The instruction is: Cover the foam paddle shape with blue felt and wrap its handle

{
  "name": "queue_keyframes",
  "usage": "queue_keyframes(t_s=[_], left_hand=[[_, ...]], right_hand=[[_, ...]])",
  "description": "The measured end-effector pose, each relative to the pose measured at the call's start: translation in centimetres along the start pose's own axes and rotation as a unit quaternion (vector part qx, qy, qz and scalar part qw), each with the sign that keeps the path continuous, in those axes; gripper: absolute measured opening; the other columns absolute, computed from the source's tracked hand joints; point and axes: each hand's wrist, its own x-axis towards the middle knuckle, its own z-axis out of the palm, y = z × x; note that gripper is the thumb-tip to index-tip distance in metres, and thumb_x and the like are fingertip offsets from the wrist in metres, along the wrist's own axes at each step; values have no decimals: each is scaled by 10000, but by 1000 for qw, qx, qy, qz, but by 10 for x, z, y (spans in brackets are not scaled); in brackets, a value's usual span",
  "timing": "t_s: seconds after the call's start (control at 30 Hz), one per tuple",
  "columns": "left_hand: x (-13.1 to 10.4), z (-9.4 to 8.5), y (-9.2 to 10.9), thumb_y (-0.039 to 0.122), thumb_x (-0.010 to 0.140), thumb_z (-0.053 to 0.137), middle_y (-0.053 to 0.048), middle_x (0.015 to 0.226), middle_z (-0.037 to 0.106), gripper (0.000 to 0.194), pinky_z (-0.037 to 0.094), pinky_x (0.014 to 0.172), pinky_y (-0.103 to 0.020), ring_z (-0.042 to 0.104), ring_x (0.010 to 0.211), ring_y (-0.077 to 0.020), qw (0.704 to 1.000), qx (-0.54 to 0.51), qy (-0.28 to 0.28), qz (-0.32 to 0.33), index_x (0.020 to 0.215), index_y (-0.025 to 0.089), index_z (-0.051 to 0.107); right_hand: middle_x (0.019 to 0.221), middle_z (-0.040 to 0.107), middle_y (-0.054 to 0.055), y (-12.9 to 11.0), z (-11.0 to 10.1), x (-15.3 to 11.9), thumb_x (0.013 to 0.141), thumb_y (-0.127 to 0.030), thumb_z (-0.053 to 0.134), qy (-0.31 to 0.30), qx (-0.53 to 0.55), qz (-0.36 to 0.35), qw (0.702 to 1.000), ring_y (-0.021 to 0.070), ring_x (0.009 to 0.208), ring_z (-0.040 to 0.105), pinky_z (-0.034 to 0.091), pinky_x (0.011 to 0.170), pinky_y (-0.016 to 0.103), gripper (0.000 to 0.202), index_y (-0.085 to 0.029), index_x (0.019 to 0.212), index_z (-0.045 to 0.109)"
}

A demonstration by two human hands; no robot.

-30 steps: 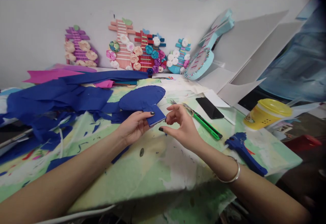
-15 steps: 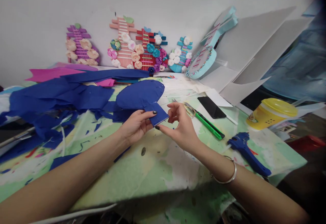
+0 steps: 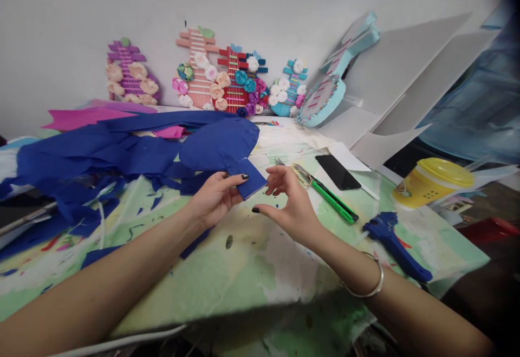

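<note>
My left hand [image 3: 217, 197] grips the narrow end of a blue paper-covered craft piece [image 3: 219, 143], thumb on top and fingers beneath. Its wide rounded part points away from me and lies toward the blue paper; the narrow end is square-cut and tilted up toward my right hand. Just right of that end, my right hand [image 3: 288, 200] is open, thumb and fingers apart, with nothing seen between them. Beyond the right hand lie gold-handled scissors [image 3: 303, 175] and a green utility knife [image 3: 333, 200].
Crumpled blue paper [image 3: 89, 151] covers the table's left side. Decorated instrument-shaped crafts [image 3: 195, 70] lean on the wall. To the right are a black phone [image 3: 337, 171], a blue glue gun [image 3: 396, 246], a yellow tub [image 3: 433, 181] and white boards [image 3: 410, 70].
My right thumb has come away from the edge of the blue piece, widening the hand's opening. The piece's rounded part has shifted slightly left and away, still in my left hand.
</note>
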Motion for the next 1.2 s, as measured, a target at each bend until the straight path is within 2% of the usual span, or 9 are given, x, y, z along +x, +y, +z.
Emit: queue_keyframes(t_s=[0.17, 0.27, 0.4, 0.57, 0.67, 0.8, 1.0, 1.1, 1.2], left_hand=[[7, -6, 2, 25, 764, 610, -55, 744, 732, 86, 579, 624, -166, 683, 615, -106, 999, -33, 33, -2, 770, 89, 667], [11, -10, 2, 17, 756, 612, -46, 723, 725, 90, 579, 583, -166, 675, 585, -101, 999, -22, 47, -8, 775, 89, 662], [18, -19, -4, 42, 676, 709, -64, 759, 732, 146, 596, 587, -229, 690, 615, -141, 996, 58, 67, 8, 796, 100, 649], [28, -30, -11, 129, 596, 788, -93, 808, 742, 308, 602, 594, -306, 706, 665, -203, 976, 190, 91, 49, 869, 104, 648], [29, -33, -12, 167, 628, 757, -104, 820, 747, 246, 596, 626, -318, 715, 721, -228, 948, 299, 61, 90, 848, 110, 661], [32, -38, -16, 223, 676, 705, -104, 854, 752, 174, 582, 720, -341, 716, 799, -245, 883, 441, 15, 162, 819, 124, 695], [31, -41, -22, 254, 708, 655, -41, 697, 731, 103, 541, 587, -283, 694, 658, -211, 793, 563, 40, 231, 653, 167, 664], [27, -36, -21, 256, 706, 660, -36, 645, 710, 146, 506, 543, -257, 669, 605, -192, 774, 581, 64, 242, 597, 164, 628], [26, -33, -20, 257, 708, 648, -34, 640, 704, 134, 472, 520, -242, 654, 601, -183, 774, 583, 64, 240, 615, 161, 639]], right_hand=[[942, 605, 36, -4, -10, -7, 726, -99, 641, 10, -15, -9, 1000, 165, 802, 594, 495, 758, 341, 455, -221, 1127, 464], [778, 664, 2, -6, -19, -10, 721, -43, 595, 39, -32, 10, 999, 156, 744, 633, 501, 755, 329, 287, -203, 960, 581], [699, 711, 2, -3, -30, -10, 677, -49, 630, 63, -18, 48, 997, 166, 700, 683, 523, 692, 304, 168, -188, 764, 667], [707, 728, 15, 5, -36, -11, 648, -69, 617, 88, 35, 87, 992, 182, 696, 697, 535, 617, 292, 166, -189, 714, 711], [697, 730, 18, 7, -37, -14, 635, -74, 625, 103, 54, 95, 989, 187, 691, 699, 540, 637, 308, 181, -188, 736, 723], [710, 733, 17, 7, -39, -18, 638, -80, 653, 109, 55, 91, 988, 183, 695, 696, 537, 701, 329, 175, -189, 754, 725], [725, 734, 18, 6, -41, -26, 652, -98, 693, 114, 63, 86, 988, 179, 714, 691, 528, 723, 325, 148, -193, 762, 721], [730, 739, 24, 4, -44, -28, 651, -125, 715, 111, 70, 97, 987, 183, 715, 689, 524, 724, 327, 123, -194, 752, 728], [754, 749, 35, 4, -47, -30, 655, -146, 706, 100, 97, 119, 983, 201, 748, 691, 520, 739, 341, 137, -195, 778, 740]])
